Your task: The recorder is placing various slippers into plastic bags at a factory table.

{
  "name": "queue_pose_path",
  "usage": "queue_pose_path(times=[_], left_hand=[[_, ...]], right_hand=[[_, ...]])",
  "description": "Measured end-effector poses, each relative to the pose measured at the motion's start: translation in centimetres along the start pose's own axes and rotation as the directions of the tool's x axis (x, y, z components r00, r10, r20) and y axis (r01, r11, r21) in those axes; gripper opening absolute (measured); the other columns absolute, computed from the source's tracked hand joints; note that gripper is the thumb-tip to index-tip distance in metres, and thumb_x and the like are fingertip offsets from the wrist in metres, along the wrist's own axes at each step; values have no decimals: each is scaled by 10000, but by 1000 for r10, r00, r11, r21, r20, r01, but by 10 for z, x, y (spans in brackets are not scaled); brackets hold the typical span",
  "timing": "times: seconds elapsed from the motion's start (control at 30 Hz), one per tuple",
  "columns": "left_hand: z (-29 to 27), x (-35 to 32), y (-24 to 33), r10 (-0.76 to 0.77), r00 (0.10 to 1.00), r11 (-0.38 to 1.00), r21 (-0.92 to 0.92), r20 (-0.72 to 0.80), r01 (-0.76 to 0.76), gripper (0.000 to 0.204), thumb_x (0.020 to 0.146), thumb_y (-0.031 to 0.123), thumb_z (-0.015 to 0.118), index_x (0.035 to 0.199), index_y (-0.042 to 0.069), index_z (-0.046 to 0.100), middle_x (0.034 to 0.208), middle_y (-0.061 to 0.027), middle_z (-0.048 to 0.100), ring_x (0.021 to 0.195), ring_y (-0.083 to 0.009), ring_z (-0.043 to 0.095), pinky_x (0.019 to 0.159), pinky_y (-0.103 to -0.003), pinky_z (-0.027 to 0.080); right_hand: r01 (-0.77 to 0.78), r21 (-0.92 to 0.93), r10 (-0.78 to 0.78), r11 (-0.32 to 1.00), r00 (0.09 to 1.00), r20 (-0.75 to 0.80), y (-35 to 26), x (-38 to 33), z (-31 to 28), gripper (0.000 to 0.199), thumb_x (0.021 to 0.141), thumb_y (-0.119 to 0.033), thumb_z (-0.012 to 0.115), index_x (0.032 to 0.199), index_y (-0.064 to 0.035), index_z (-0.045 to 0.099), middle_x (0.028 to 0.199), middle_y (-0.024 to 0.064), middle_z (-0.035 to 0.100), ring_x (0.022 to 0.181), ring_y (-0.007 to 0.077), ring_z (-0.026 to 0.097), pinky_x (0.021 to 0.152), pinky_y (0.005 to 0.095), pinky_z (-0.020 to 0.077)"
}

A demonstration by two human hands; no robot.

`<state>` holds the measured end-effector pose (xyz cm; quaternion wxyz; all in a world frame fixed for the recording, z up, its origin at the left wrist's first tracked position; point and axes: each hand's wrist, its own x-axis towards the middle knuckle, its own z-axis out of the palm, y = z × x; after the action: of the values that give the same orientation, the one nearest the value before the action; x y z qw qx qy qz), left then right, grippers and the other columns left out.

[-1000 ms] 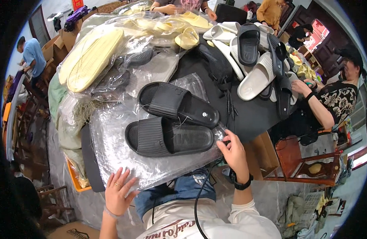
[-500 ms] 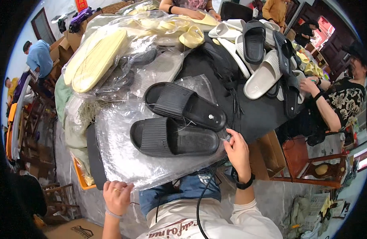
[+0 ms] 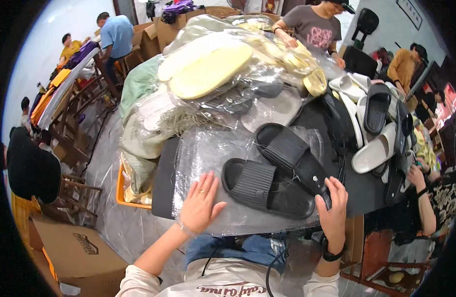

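Note:
Two black ribbed slide slippers lie side by side on a clear plastic bag [image 3: 200, 153] on the dark tabletop. The nearer slipper [image 3: 250, 183] and the farther slipper [image 3: 287, 146] have their toes to the left and heels to the right; a thin tie shows between them. My left hand [image 3: 200, 204] rests flat on the bag, fingers stretched out, just left of the nearer slipper's toe. At the heel end, my right hand [image 3: 335, 208] has its thumb and fingers curled around the farther slipper's heel. Whether it also pinches the plastic is hidden.
Bagged pale yellow slippers [image 3: 210, 69] pile up behind the pair. White and black slippers [image 3: 379, 114] heap at the right, beside a co-worker's hand [image 3: 415, 175]. Another person [image 3: 314, 27] works across the table. An orange crate [image 3: 123, 190] and cardboard box [image 3: 79, 247] stand left.
My left hand has moved from the bag's near corner onto its surface, and now lies flat. My right hand has shifted onto the slipper's heel. The view has swung left.

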<state>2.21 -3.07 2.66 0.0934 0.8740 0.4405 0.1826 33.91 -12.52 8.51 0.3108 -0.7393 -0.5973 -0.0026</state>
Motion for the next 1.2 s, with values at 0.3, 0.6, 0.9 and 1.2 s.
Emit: queue_pose_path(times=[0.3, 0.6, 0.9, 1.2], left_hand=[[25, -5, -12, -37, 998, 997, 76, 60, 33, 667, 919, 463, 420, 1410, 30, 291, 1475, -181, 254, 1364, -327, 241, 1092, -468, 219], [33, -11, -11, -45, 999, 996, 73, -6, 46, 650, 954, 470, 336, 1422, 25, 263, 1496, -155, 223, 1393, -285, 186, 1106, -441, 178], [65, -10, -28, 104, 791, 547, -629, -604, -552, 589, 916, 280, 388, 1447, 89, 223, 1532, -93, 146, 1422, -219, 96, 1141, -381, 111], [34, -9, -11, -32, 999, 999, 40, 32, 31, 671, 905, 444, 431, 1420, 41, 281, 1509, -146, 197, 1401, -269, 172, 1112, -410, 179]], right_hand=[[255, 61, -262, 965, 920, 291, 18, 53, 79, 763, 602, -370, 789, 1135, 88, 493, 1248, 286, 420, 1140, 454, 402, 988, 470, 327], [177, 370, -297, 912, 907, 299, -20, 76, 75, 478, 706, 2, 600, 1166, 85, 500, 1173, 266, 519, 1120, 405, 476, 990, 398, 340], [333, 467, -536, 819, 733, 418, -79, 41, 106, 395, 694, -127, 666, 1043, 43, 588, 1035, 250, 579, 982, 401, 559, 836, 402, 451], [285, 196, -340, 938, 859, 383, -7, 53, 91, 349, 687, -89, 629, 994, 61, 557, 950, 270, 544, 915, 447, 525, 807, 453, 431]])
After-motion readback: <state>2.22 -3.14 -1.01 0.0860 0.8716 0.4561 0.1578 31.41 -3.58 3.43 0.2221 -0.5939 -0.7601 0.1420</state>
